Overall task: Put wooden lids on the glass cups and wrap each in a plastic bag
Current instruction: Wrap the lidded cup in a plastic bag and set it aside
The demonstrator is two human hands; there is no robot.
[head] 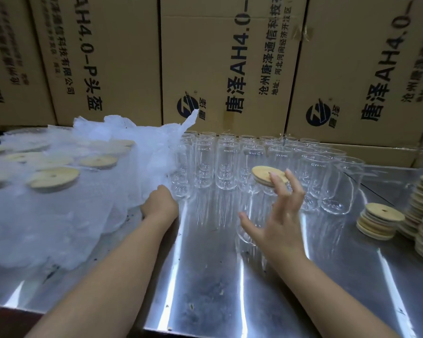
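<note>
Printed cardboard boxes [230,57] stand stacked behind the back edge of the steel table [205,276]. A crumpled heap of plastic bags [83,191] covers the table's left side, with lidded wrapped cups [53,178] showing through it. Rows of bare glass cups [230,162] stand upright along the back edge at the middle. Stacks of wooden lids [380,219] sit at the right edge. Just in front of the rows stands one lidded cup [253,206], its wooden lid [266,173] on top. The right hand [279,220] is beside it, fingers [276,182] spread apart, fingertips at the lid's rim. The left hand [160,203] has its fingers curled into the heap's near edge.
</note>
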